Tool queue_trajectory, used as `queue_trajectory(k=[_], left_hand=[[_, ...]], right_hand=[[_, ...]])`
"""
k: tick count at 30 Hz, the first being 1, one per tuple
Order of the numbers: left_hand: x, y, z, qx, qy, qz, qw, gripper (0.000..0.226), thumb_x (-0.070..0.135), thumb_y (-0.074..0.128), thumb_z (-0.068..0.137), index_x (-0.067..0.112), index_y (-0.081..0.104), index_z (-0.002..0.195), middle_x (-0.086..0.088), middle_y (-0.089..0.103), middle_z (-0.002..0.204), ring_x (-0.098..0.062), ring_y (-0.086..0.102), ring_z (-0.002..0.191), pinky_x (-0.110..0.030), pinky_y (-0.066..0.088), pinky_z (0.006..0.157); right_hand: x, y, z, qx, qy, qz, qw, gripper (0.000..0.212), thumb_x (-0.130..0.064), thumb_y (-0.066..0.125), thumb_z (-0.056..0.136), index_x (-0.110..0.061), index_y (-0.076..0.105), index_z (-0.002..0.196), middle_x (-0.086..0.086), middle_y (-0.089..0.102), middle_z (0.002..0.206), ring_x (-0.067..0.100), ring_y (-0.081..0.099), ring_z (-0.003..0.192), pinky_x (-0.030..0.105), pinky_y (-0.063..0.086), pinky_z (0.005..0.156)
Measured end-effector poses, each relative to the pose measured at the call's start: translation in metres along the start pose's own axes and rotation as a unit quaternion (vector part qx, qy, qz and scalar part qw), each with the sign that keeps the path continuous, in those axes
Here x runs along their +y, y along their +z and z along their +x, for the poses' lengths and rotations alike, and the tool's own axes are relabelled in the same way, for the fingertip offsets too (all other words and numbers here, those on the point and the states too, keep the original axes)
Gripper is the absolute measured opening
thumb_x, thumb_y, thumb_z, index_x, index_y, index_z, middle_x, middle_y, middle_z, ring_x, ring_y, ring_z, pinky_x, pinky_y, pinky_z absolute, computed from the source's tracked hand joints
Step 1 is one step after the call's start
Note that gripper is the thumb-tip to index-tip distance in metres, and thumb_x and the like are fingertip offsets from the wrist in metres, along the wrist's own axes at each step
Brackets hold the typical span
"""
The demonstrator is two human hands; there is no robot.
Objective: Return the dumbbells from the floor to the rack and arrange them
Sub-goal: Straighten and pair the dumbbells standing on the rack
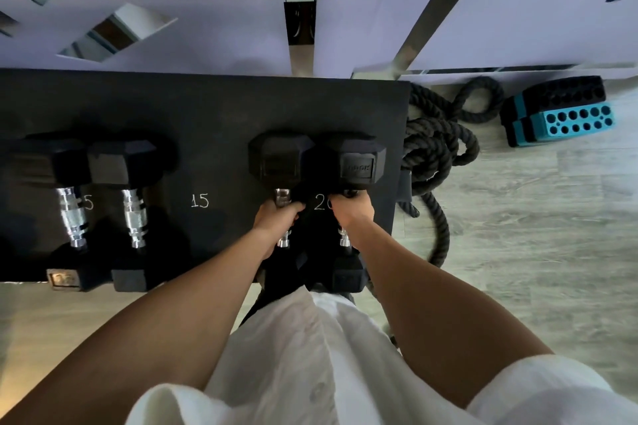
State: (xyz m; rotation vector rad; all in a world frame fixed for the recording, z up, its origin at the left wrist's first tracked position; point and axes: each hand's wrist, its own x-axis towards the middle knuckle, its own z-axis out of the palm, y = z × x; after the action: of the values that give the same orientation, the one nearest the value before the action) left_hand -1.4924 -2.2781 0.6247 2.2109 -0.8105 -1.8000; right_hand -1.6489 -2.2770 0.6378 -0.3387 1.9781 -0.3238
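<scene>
A flat black rack top (pixel 207 107) carries white numbers, with "15" in the middle and "20" at the right. Two black hex dumbbells lie side by side at the "20" mark. My left hand (pixel 278 217) is wrapped around the chrome handle of the left one (pixel 279 157). My right hand (pixel 352 212) grips the handle of the right one (pixel 359 162). Two more hex dumbbells (pixel 51 162) (pixel 122 162) rest at the rack's left end, untouched. The near heads of the held pair are partly hidden by my arms.
A coiled black battle rope (pixel 435 145) lies on the wood floor just right of the rack. Stacked teal and black blocks (pixel 562 114) sit further right. White wall panels with mirror strips (pixel 300 10) rise behind the rack. My white shirt fills the bottom.
</scene>
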Motion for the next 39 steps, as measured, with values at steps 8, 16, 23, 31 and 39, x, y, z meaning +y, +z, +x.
queue_trajectory(k=[8,16,23,31,39], left_hand=[[-0.028,-0.048,-0.058,-0.008,0.030,0.046,0.998,0.024,0.034,0.067,0.088,0.028,0.069,0.111,0.003,0.072,0.104,-0.017,0.068,0.097,-0.033,0.054,0.084],[-0.045,-0.158,-0.078,0.002,0.058,0.026,0.998,0.013,0.031,0.061,0.093,0.028,0.070,0.101,0.000,0.073,0.107,-0.018,0.069,0.100,-0.029,0.050,0.076],[-0.062,-0.273,-0.048,0.001,0.088,0.009,0.996,0.013,0.031,0.061,0.094,0.027,0.071,0.102,-0.002,0.074,0.107,-0.018,0.070,0.093,-0.027,0.050,0.072],[-0.085,-0.380,-0.008,0.037,0.116,0.040,0.992,0.011,0.033,0.062,0.091,0.032,0.070,0.098,0.005,0.072,0.100,-0.013,0.069,0.088,-0.033,0.058,0.078],[-0.085,-0.391,0.039,0.048,0.074,0.071,0.994,0.072,0.046,0.073,0.079,0.029,0.044,0.142,0.012,0.053,0.111,-0.007,0.057,0.088,-0.024,0.042,0.071]], right_hand=[[0.016,0.026,-0.071,0.087,-0.038,-0.109,0.989,0.087,-0.034,0.065,0.091,-0.013,0.016,0.160,0.014,0.031,0.156,0.036,0.034,0.141,0.050,0.038,0.112],[-0.004,0.107,-0.135,-0.008,-0.143,-0.054,0.988,0.049,-0.030,0.063,0.093,-0.017,0.053,0.139,0.008,0.063,0.132,0.025,0.061,0.115,0.029,0.046,0.090],[-0.031,0.220,-0.182,-0.073,-0.144,-0.094,0.982,0.038,-0.031,0.064,0.092,-0.022,0.065,0.129,0.002,0.069,0.123,0.022,0.063,0.116,0.030,0.050,0.092],[-0.044,0.313,-0.202,-0.051,-0.100,-0.067,0.991,0.039,-0.029,0.061,0.095,-0.018,0.058,0.133,-0.005,0.065,0.081,0.008,0.058,0.067,0.023,0.045,0.058],[-0.053,0.329,-0.160,-0.025,-0.068,-0.016,0.997,0.076,-0.042,0.070,0.092,-0.023,0.033,0.155,0.003,0.059,0.135,0.016,0.054,0.098,0.024,0.043,0.074]])
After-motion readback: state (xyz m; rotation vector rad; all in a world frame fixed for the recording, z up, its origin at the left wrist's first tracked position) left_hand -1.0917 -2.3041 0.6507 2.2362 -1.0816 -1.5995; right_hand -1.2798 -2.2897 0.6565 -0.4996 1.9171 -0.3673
